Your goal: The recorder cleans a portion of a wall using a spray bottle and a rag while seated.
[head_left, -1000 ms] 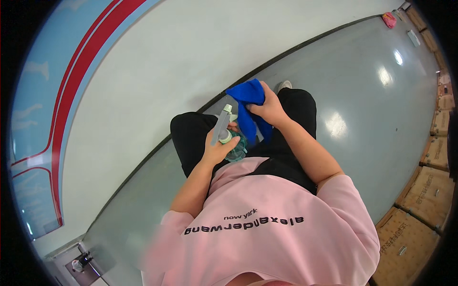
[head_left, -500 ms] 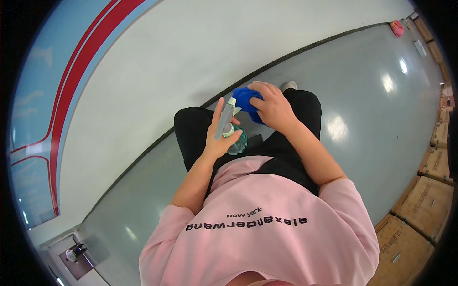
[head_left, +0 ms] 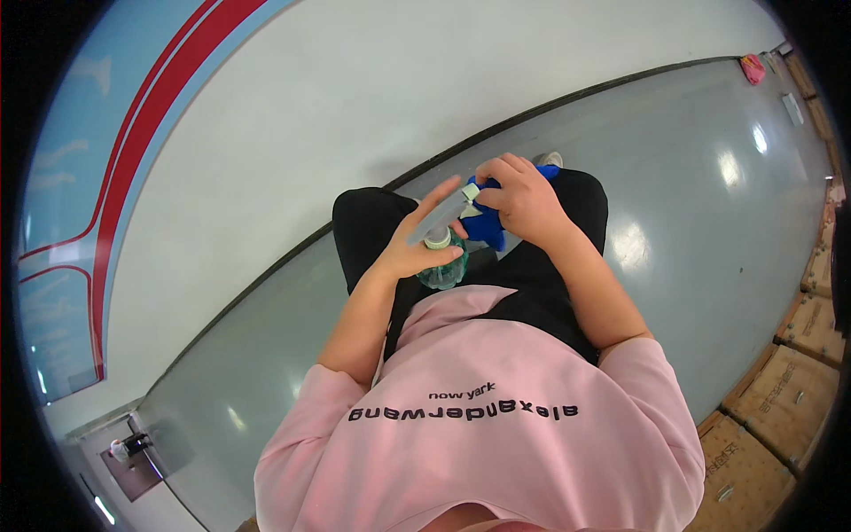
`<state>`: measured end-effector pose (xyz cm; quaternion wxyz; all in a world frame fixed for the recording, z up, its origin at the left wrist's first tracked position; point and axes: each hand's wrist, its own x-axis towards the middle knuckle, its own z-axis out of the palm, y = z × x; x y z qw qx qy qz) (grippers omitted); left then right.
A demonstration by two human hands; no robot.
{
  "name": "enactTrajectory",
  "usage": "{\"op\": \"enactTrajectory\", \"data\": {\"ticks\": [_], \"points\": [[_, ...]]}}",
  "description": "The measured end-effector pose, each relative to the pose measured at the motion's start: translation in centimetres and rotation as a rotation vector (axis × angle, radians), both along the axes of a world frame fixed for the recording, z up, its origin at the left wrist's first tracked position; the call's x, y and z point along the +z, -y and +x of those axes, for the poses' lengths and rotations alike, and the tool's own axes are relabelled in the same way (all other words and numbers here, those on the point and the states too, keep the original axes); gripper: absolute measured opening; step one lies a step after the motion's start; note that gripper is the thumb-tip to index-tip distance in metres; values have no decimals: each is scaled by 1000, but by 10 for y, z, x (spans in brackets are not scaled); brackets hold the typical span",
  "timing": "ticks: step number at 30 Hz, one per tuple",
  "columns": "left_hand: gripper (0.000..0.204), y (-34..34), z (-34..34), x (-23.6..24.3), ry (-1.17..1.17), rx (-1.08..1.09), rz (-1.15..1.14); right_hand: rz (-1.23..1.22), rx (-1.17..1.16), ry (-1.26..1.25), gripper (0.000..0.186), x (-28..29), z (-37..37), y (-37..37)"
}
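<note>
My left hand is wrapped round the neck of a spray bottle, its index finger stretched out along the grey spray head. The bottle is clear green with a pale collar, and stands roughly upright above my lap. At the pale nozzle are the fingertips of my right hand, which is closed and also holds a crumpled blue cloth. Part of the cloth hangs below that hand, and another bit sticks out beyond its knuckles. Whether the fingertips grip the nozzle or only touch it, I cannot tell.
My knees in black trousers flank the bottle. A white wall with a dark skirting rises close ahead of the grey floor. Wooden boxes line the right side, and a pink bundle lies at the far right.
The spray head has tilted rightward toward my right hand. My right fingertips have moved from the cloth's side onto or beside the nozzle, and the cloth now hangs lower and further right.
</note>
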<state>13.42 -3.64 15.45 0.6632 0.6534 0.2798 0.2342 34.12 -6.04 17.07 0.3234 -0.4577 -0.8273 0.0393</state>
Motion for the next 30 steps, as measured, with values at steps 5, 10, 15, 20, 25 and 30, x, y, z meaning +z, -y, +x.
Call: {"op": "enactTrajectory", "data": {"ticks": [5, 10, 15, 20, 25, 30], "points": [[50, 4, 6, -5, -73, -24, 45, -112, -70, -275, 25, -1, -3, 0], [49, 12, 9, -16, -57, 339, -109, -350, -227, -279, 25, 0, 0, 4], [55, 7, -6, -22, 26, 385, -88, -929, 152, -838, 23, -12, 12, 1], [57, -2, -13, -1, 88, 4, -97, -411, 90, -616, 44, -17, 3, -12], [54, 6, -37, -19, 269, 266, -274, -656, 237, -420, 44, -31, 10, -9], [54, 10, -49, -16, 281, 219, -274, -1011, 286, -746, 33, -40, 2, 11]]}}
